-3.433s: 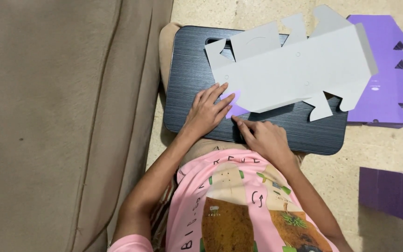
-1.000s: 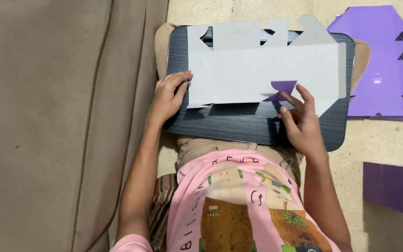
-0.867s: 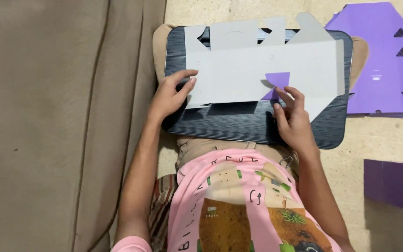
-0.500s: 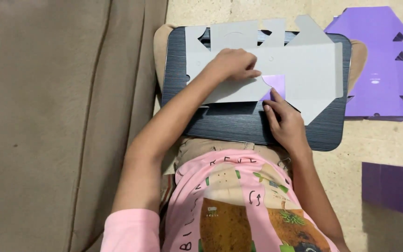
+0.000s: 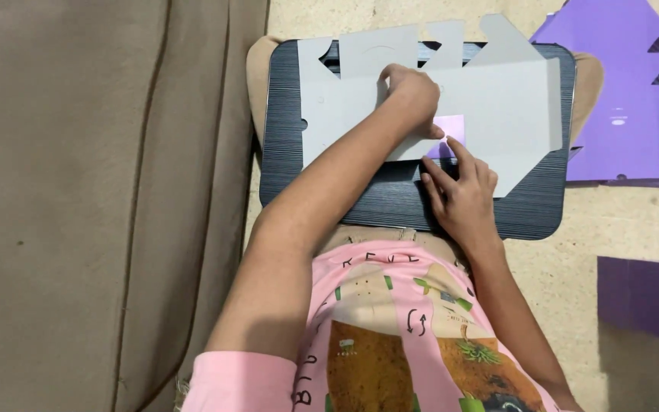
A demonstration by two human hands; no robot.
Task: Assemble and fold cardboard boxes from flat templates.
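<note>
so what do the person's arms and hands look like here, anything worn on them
Both hands are bare: the left hand and the right hand show no gloves, rings or watch that I can make out. The forearms are uncovered too. A short pink sleeve covers the upper left arm, part of a pink shirt with a printed picture and lettering on the front.

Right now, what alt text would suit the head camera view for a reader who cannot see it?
Both hands press a small purple flap folded over a flat grey die-cut cardboard box blank on a dark rectangular lap board: the left hand from above, the right hand from below. A purple cardboard blank lies on the floor to the right.
</note>
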